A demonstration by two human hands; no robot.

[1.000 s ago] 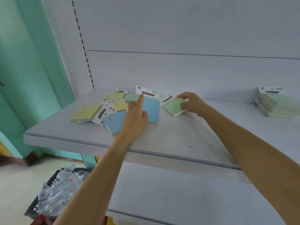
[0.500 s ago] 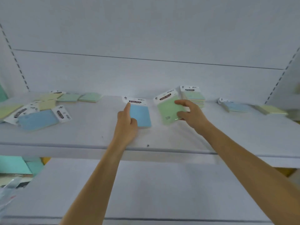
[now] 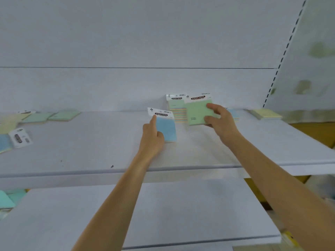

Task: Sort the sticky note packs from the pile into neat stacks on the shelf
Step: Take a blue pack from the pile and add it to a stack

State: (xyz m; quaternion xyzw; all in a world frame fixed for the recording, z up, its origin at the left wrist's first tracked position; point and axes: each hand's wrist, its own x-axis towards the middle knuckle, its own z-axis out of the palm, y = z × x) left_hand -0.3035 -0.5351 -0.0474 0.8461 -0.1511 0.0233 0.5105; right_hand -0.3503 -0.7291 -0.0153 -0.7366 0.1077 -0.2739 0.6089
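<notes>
Left hand [image 3: 153, 138] grips the blue pack [image 3: 166, 130]: index finger straight along its left edge up to the white header card, the other fingers curled at the lower corner. The pack sits low over the middle of the shelf [image 3: 90, 151]; can't tell if its bottom edge touches.

Right hand [image 3: 220, 122] pinches the green pack [image 3: 197, 111] by its right side, thumb on the face, fingers behind. The pack is off the shelf, face toward the camera, header card up, and overlaps the right part of the green stack [image 3: 176, 110] against the back wall.

Blue stack [image 3: 234, 113] is just right of that, mostly hidden by the right hand. Yellow stack [image 3: 265, 113] is further right, blurred.

The pile [image 3: 16, 127] is at the far left of the same shelf, well apart from both hands: yellow, green and blue packs lying loose, also blurred.

Lower shelf [image 3: 163, 214] is under both forearms.
</notes>
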